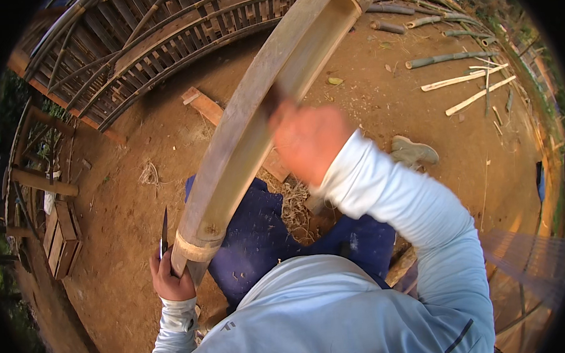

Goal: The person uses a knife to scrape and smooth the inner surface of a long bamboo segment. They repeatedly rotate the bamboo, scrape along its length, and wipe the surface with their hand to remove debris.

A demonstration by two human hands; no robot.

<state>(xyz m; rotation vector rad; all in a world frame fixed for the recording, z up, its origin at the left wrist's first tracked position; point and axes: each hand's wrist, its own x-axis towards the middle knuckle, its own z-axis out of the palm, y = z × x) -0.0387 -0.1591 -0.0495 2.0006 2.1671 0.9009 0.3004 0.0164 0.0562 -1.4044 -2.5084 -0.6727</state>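
Bamboo culm (244,124) is lying aslant over the blue-clad left leg (251,242), its far end running past the upper edge of view; a long slot (241,178) is showing in its side, between two nodes. Left hand (173,281): the grip is clasping the near end, while a knife (164,230) is pointing blade-up beside it, apparently tucked into the same grip. Right hand (309,140) is hovering at or in the slot, roughly midway, and is blurring badly (the dark smear (274,99) by its fingers may be a tool or only shadow); cannot tell whether that grip is holding anything. Pale shavings (295,208) are lying on the ground (124,197) between the legs. Judgement: the step in hand is probably clearing or smoothing the slot's inside. The next move is likely calling for a firm left hold and right fingers clear of the cut edges.
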